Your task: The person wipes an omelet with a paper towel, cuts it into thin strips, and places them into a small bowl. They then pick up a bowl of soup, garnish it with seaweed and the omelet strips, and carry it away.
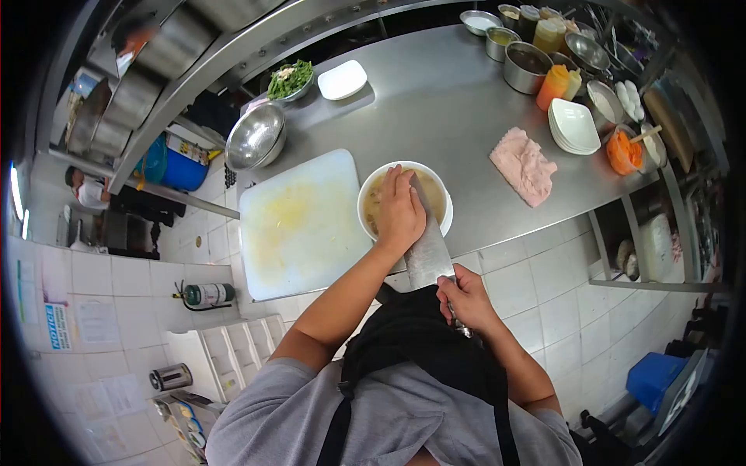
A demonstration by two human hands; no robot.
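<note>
My right hand is wrapped round the handle of a wide-bladed cleaver. The blade points away from me, its far end over a white bowl of brownish, soupy food. Across the bowl lies my left hand, its fingers stretched out along the side of the blade near the tip. The hand and blade hide the middle of the bowl. Just left of the bowl is a white cutting board with yellow stains and small scraps on it.
A pink cloth lies right of the bowl, near stacked white dishes, an orange squeeze bottle and metal pots. A steel bowl, greens and a white dish stand at the back left. Another person is far left.
</note>
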